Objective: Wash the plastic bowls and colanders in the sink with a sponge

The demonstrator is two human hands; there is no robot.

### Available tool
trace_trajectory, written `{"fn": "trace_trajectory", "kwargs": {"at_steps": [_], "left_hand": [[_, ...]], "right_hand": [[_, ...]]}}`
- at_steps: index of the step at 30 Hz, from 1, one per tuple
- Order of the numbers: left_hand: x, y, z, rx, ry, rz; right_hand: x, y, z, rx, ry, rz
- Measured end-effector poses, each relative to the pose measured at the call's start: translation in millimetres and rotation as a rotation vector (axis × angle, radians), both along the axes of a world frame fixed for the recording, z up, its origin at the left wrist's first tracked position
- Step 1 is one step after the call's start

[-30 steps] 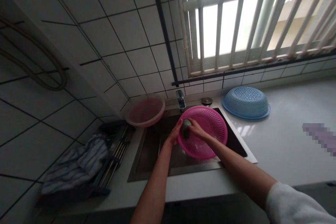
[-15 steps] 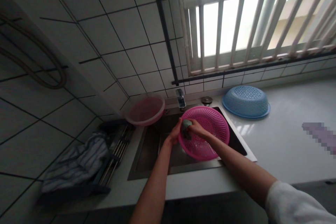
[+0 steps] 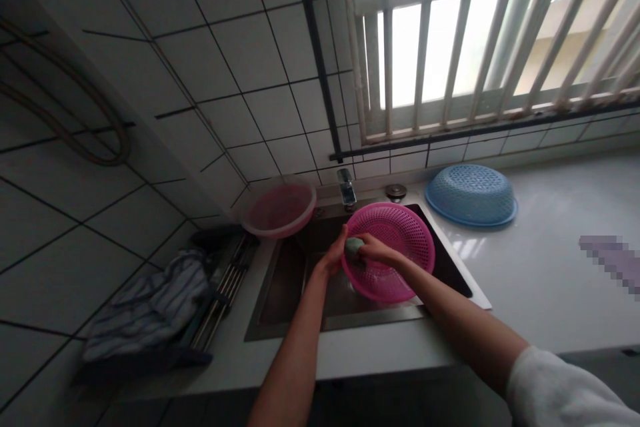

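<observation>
On the head view, my only feed, I have both hands over a brushed-metal rectangular sink (image 3: 283, 287), working at a round, bright-pink, perforated plastic colander (image 3: 395, 223). It sits toward the sink's right side, its open mouth facing up; whether its base rests on the bottom or hangs clear, I can't tell from up here. The left hand (image 3: 335, 255) is clasped on the colander's left rim, I'd judge to brace it against the push from the other side. And here's the right hand (image 3: 376, 250), closed around a grey-green, bunched soft cloth (image 3: 354, 246), pressing it to the inner wall right beside that bracing grip, so the two seem to work against each other through the plastic. Behind them stands a shiny metal tap (image 3: 346, 187), presumably handy for water, with a small round metal stopper (image 3: 396, 191) beside it. Off to the right, a blue oval latticed plastic basket (image 3: 471, 190) lies upside down on the white smooth counter (image 3: 543, 273), perhaps so it drains. Over on the left, a pink round plastic basin with a pale translucent rim (image 3: 280, 210) perches at the sink's back corner, apart from the hands.
</observation>
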State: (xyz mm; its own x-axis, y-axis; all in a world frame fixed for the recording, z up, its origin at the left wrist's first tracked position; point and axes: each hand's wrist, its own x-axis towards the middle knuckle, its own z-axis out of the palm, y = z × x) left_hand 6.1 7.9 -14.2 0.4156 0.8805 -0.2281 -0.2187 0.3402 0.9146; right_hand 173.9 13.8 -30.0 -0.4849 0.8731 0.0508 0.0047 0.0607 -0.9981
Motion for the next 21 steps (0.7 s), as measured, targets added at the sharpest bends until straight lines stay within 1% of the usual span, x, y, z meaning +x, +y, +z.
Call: {"fn": "trace_trajectory", "kwargs": {"at_steps": [4, 5, 6, 7, 8, 9, 12, 13, 14, 15, 16, 19, 20, 21], "left_hand": [[10, -3, 6.8, 0.006, -0.081, -0.060], [12, -4, 7.8, 0.016, -0.100, -0.074], [13, -4, 8.0, 0.022, -0.107, -0.081], [13, -4, 7.1, 0.026, -0.099, -0.079], [12, -3, 5.4, 0.024, -0.079, -0.069], [10, -2, 3.0, 0.016, -0.048, -0.055], [2, 0, -4.1, -0.040, 0.071, -0.005], [0, 1, -5.2, -0.052, 0.101, 0.012], [-1, 1, -5.3, -0.056, 0.119, 0.028], [-1, 1, -4.5, -0.051, 0.122, 0.039], [0, 0, -2.8, -0.039, 0.109, 0.042], [6, -2, 4.2, 0.004, -0.006, -0.006], [8, -2, 6.0, 0.016, -0.047, -0.031], [10, -2, 7.3, 0.027, -0.077, -0.051]], "right_hand": [[21, 17, 9.1, -0.038, 0.166, -0.442], [25, 19, 10.5, -0.054, 0.191, -0.508], [27, 20, 11.0, -0.062, 0.200, -0.538], [26, 19, 10.5, -0.061, 0.188, -0.524], [24, 17, 9.2, -0.052, 0.158, -0.462], [20, 13, 7.3, -0.043, 0.111, -0.360], [6, 2, 1.3, -0.054, -0.049, 0.032], [3, -1, 0.2, -0.056, -0.078, 0.121], [2, -2, 0.0, -0.049, -0.086, 0.149], [2, -1, 0.6, -0.036, -0.070, 0.114], [4, 2, 2.0, -0.024, -0.036, 0.021], [14, 13, 8.4, -0.062, 0.115, -0.437], [18, 16, 10.5, -0.087, 0.158, -0.558], [20, 18, 12.2, -0.104, 0.187, -0.638]]}}
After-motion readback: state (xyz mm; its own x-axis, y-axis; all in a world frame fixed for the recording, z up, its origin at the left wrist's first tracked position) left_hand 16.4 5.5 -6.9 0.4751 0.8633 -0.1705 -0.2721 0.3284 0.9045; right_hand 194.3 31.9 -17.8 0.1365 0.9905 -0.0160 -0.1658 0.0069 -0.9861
